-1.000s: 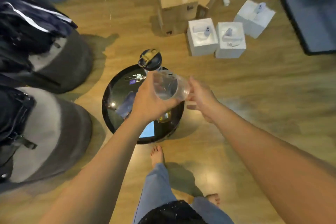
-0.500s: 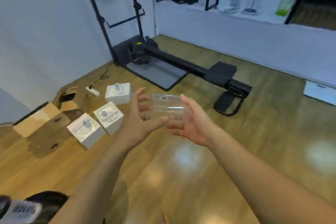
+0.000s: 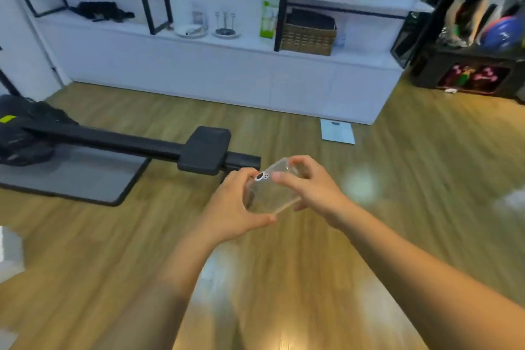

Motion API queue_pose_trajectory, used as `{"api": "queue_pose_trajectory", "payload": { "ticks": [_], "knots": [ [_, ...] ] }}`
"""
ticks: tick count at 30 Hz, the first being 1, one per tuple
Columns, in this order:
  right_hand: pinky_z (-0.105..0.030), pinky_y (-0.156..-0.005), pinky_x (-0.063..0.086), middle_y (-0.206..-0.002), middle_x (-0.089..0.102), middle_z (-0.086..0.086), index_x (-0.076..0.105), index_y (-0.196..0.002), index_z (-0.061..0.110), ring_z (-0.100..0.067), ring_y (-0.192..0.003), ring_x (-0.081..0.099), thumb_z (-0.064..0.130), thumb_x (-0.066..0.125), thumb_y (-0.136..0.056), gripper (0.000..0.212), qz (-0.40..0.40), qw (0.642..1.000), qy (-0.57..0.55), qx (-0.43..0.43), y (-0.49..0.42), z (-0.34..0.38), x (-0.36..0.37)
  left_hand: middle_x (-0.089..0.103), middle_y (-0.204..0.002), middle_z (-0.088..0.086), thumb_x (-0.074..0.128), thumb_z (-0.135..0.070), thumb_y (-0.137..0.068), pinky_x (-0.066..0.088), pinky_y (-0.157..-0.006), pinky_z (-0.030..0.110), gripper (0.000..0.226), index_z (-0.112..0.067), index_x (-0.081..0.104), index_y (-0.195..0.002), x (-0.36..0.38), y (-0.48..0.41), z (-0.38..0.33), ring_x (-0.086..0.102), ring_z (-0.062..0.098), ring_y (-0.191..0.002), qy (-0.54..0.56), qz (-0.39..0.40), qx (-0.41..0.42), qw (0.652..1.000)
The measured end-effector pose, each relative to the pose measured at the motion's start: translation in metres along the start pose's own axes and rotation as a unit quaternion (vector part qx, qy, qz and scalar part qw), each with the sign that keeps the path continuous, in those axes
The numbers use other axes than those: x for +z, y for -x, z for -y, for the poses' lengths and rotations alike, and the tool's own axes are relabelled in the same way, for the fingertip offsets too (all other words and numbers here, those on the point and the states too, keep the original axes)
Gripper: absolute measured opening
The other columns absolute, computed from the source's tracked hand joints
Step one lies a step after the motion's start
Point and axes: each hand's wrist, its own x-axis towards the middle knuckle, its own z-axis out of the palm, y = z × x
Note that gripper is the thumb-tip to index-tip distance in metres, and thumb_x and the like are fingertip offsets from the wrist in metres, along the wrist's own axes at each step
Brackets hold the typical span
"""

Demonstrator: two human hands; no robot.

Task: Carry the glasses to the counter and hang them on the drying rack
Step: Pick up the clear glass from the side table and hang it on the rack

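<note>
We see both hands out in front holding one clear glass over the wooden floor. The left hand cups it from the left and underneath, fingers curled around the body, thumb lying along the lower edge. The right hand grips from the right, thumb on the top side, fingers wrapped over the far end. The glass lies tilted on its side between the palms, with a small round sticker facing up near the left hand's fingertips. Which end is the rim we cannot tell; the frame is blurred.

Against the picture half a second ago: the view has swung right. The white boxes and cardboard box on the floor are gone from view. The black rowing machine now lies on the left with its grey mat, where before it ran across the middle. The white counter along the far wall is now closer and centred. On it we make out a drying rack with thin upright prongs on a round tray, just right of a clear jar, plus a green bottle and a wicker basket. The left hand has closed up: earlier its fingers were spread open, now they wrap the glass. The glass is well apart from the rack.
</note>
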Motion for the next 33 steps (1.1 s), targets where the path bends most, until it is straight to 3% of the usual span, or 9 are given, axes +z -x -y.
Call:
{"api": "queue_pose_trajectory", "payload": {
  "ticks": [4, 9, 11, 15, 17, 24, 30, 33],
  "knots": [
    [-0.029, -0.084, 0.048, -0.121, 0.056, 0.011, 0.044, -0.136, 0.036, -0.011, -0.109, 0.055, 0.052, 0.083, -0.06, 0.087, -0.058, 0.989, 0.113, -0.08, -0.059, 0.019, -0.051, 0.056, -0.117, -0.011, 0.083, -0.054, -0.056, 0.05, -0.08, 0.029, 0.08, -0.033, 0.047, -0.124, 0.034, -0.095, -0.03, 0.058, 0.01, -0.101, 0.047, 0.022, 0.026, 0.998],
    [-0.036, -0.091, 0.052, -0.123, 0.057, 0.009, 0.038, -0.14, 0.041, -0.013, -0.111, 0.057, 0.052, 0.083, -0.053, 0.098, -0.06, 0.981, 0.141, -0.117, -0.157, 0.02, -0.106, 0.067, -0.112, -0.016, 0.084, -0.049, -0.059, 0.055, -0.087, 0.032, 0.064, -0.049, 0.048, -0.111, 0.07, -0.199, -0.04, 0.065, 0.004, -0.102, 0.134, 0.005, 0.014, 0.991],
    [-0.035, -0.09, 0.052, -0.125, 0.058, 0.008, 0.038, -0.139, 0.041, -0.014, -0.112, 0.057, 0.053, 0.084, -0.052, 0.099, -0.046, 0.98, 0.146, -0.129, -0.202, 0.018, -0.129, 0.066, -0.114, -0.017, 0.086, -0.045, -0.062, 0.053, -0.09, 0.029, 0.064, -0.045, 0.05, -0.115, 0.082, -0.239, -0.042, 0.063, 0.0, -0.105, 0.154, -0.006, 0.006, 0.988],
    [-0.031, -0.087, 0.049, -0.127, 0.057, 0.008, 0.039, -0.139, 0.041, -0.014, -0.114, 0.056, 0.054, 0.085, -0.055, 0.096, 0.0, 0.976, 0.157, -0.153, -0.293, 0.03, -0.171, 0.068, -0.115, -0.012, 0.084, -0.046, -0.062, 0.055, -0.091, 0.038, 0.067, -0.033, 0.053, -0.12, 0.091, -0.323, -0.049, 0.065, 0.008, -0.107, 0.16, -0.032, -0.029, 0.986],
    [-0.033, -0.09, 0.049, -0.13, 0.056, 0.01, 0.039, -0.138, 0.042, -0.013, -0.115, 0.055, 0.058, 0.083, -0.055, 0.095, 0.033, 0.968, 0.179, -0.174, -0.337, 0.044, -0.189, 0.069, -0.114, -0.011, 0.085, -0.038, -0.066, 0.055, -0.087, 0.032, 0.063, -0.031, 0.054, -0.12, 0.088, -0.362, -0.054, 0.065, 0.008, -0.106, 0.162, -0.052, -0.046, 0.984],
    [-0.034, -0.095, 0.046, -0.133, 0.054, 0.012, 0.036, -0.142, 0.04, -0.011, -0.118, 0.05, 0.057, 0.078, -0.062, 0.092, 0.09, 0.935, 0.242, -0.242, -0.472, 0.071, -0.232, 0.069, -0.116, -0.015, 0.088, -0.028, -0.063, 0.058, -0.088, 0.045, 0.072, -0.04, 0.051, -0.124, 0.092, -0.499, -0.045, 0.067, 0.009, -0.109, 0.167, -0.1, -0.076, 0.978],
    [-0.037, -0.102, 0.043, -0.144, 0.046, 0.011, 0.025, -0.147, 0.043, -0.013, -0.128, 0.045, 0.057, 0.08, -0.06, 0.103, 0.105, 0.926, 0.291, -0.218, -0.614, 0.072, -0.278, 0.07, -0.112, -0.013, 0.088, -0.008, -0.063, 0.055, -0.076, 0.02, 0.071, -0.032, 0.053, -0.12, 0.126, -0.644, -0.019, 0.068, 0.001, -0.101, 0.2, -0.102, -0.088, 0.97],
    [-0.035, -0.102, 0.043, -0.15, 0.04, 0.008, 0.017, -0.149, 0.043, -0.015, -0.127, 0.046, 0.061, 0.081, -0.058, 0.113, 0.096, 0.937, 0.293, -0.164, -0.695, 0.074, -0.3, 0.07, -0.102, -0.022, 0.088, -0.002, -0.064, 0.053, -0.071, 0.016, 0.066, -0.03, 0.054, -0.114, 0.133, -0.729, -0.007, 0.068, -0.002, -0.091, 0.217, -0.071, -0.089, 0.969]
  ]
}}
